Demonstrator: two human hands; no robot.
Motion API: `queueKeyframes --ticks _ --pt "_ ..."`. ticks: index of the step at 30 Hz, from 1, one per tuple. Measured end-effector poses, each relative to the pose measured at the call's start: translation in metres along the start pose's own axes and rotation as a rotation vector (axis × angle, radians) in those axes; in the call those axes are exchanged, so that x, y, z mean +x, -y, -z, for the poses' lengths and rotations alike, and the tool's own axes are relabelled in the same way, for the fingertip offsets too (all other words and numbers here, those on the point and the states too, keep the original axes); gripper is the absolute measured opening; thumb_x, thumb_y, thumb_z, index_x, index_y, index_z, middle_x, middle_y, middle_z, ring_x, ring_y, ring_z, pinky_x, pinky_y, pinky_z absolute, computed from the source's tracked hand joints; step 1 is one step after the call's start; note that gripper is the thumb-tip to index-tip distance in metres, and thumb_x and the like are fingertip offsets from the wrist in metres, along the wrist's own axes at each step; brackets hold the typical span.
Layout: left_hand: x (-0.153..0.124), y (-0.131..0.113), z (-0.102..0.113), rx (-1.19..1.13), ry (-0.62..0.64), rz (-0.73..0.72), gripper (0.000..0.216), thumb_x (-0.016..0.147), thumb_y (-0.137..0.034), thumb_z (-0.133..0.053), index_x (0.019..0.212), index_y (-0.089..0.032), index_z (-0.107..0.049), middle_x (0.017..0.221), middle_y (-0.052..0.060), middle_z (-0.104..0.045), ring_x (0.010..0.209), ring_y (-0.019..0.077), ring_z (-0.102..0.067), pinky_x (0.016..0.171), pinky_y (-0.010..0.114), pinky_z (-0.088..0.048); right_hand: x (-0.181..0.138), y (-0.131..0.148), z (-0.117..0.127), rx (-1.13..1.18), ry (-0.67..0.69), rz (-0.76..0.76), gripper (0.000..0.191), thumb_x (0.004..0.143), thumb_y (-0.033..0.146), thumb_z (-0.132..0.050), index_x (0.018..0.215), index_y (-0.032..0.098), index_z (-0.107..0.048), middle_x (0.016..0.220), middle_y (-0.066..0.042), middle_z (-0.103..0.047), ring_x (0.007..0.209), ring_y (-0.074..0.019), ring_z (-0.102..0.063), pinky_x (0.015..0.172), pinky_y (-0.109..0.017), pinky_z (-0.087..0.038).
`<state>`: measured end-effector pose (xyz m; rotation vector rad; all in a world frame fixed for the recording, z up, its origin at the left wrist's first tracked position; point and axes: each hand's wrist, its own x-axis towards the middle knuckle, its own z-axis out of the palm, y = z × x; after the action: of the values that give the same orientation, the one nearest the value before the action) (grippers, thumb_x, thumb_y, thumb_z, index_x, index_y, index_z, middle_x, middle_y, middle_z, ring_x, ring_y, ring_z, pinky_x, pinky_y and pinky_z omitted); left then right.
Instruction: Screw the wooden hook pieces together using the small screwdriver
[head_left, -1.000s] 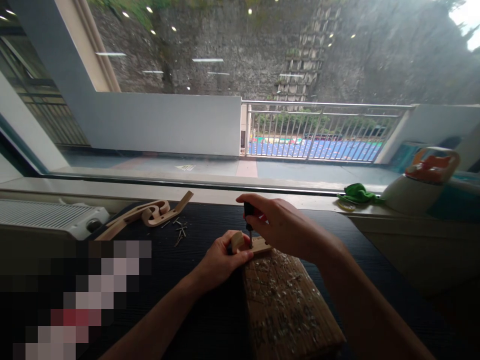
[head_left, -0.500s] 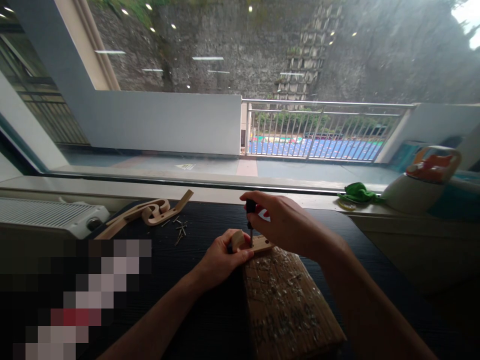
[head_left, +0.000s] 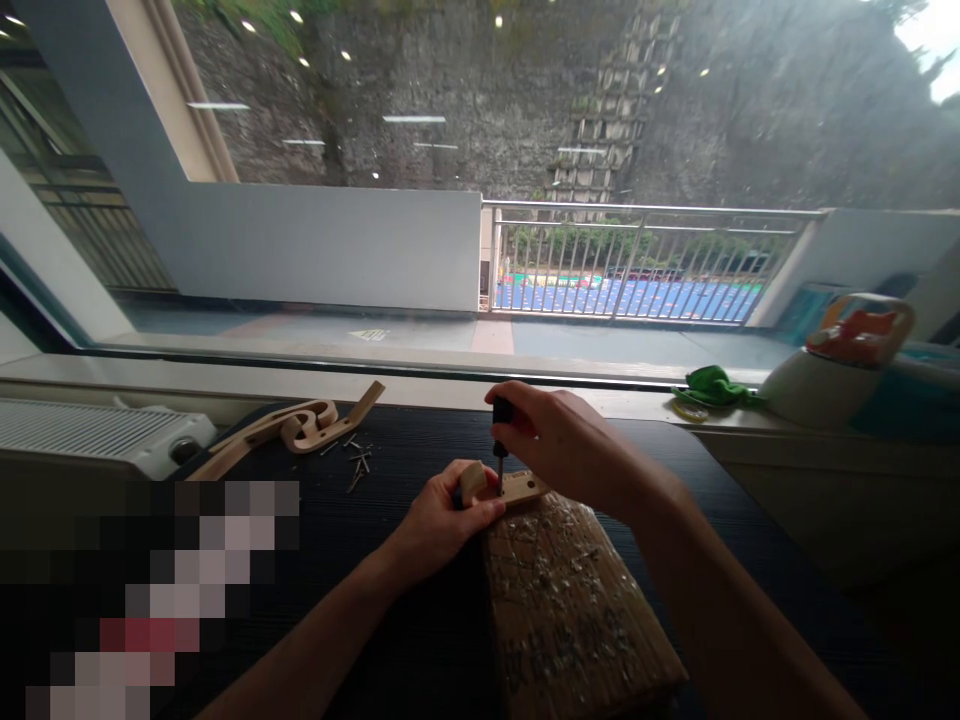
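Observation:
My right hand point(head_left: 555, 440) grips the black handle of a screwdriver point(head_left: 501, 415), held upright. Its metal shaft points down to a small pale wooden piece point(head_left: 525, 486) with dark holes, and the tip meets the wood near one hole. Closed around the left end of that piece is my left hand point(head_left: 450, 510), thumb along its near edge. The piece lies at the far end of a tape-wrapped cardboard box point(head_left: 577, 610). Whether a screw sits under the tip is too small to tell.
Curved wooden parts point(head_left: 307, 425) and several loose screws or nails point(head_left: 358, 465) lie on the dark table point(head_left: 420, 440) at the left. A white radiator point(head_left: 105, 430) stands beyond. On the windowsill are a green cloth point(head_left: 711, 385) and a pale kettle-like container point(head_left: 817, 390).
The view has shifted very slightly. My right fingers have turned a little on the screwdriver handle; my left hand keeps its hold on the wooden piece.

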<state>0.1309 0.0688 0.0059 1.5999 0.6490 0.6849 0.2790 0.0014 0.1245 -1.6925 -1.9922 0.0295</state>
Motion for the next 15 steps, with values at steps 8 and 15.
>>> queueKeyframes --ticks 8,15 --pt "0.0004 0.0016 -0.0010 0.004 0.003 -0.032 0.024 0.070 -0.027 -0.068 0.089 -0.015 -0.058 0.076 -0.002 -0.053 0.070 0.0108 -0.047 0.069 0.023 -0.039 0.0000 -0.0008 -0.0061 0.100 -0.012 0.028 0.028 0.084 0.024 -0.048 0.110 0.021 -0.058 0.080 -0.002 -0.065 0.067 -0.0124 -0.056 0.058 -0.024 -0.037" --pt "-0.0005 -0.0026 -0.0027 0.013 -0.020 0.000 0.027 0.069 -0.028 -0.068 0.090 -0.015 -0.057 0.077 -0.001 -0.054 0.070 0.0116 -0.047 0.069 0.024 -0.039 0.0025 -0.0035 -0.0062 0.072 -0.026 0.020 0.024 0.083 0.025 -0.050 0.105 0.021 -0.061 0.071 -0.001 -0.063 0.062 -0.0117 -0.054 0.054 -0.023 -0.035"
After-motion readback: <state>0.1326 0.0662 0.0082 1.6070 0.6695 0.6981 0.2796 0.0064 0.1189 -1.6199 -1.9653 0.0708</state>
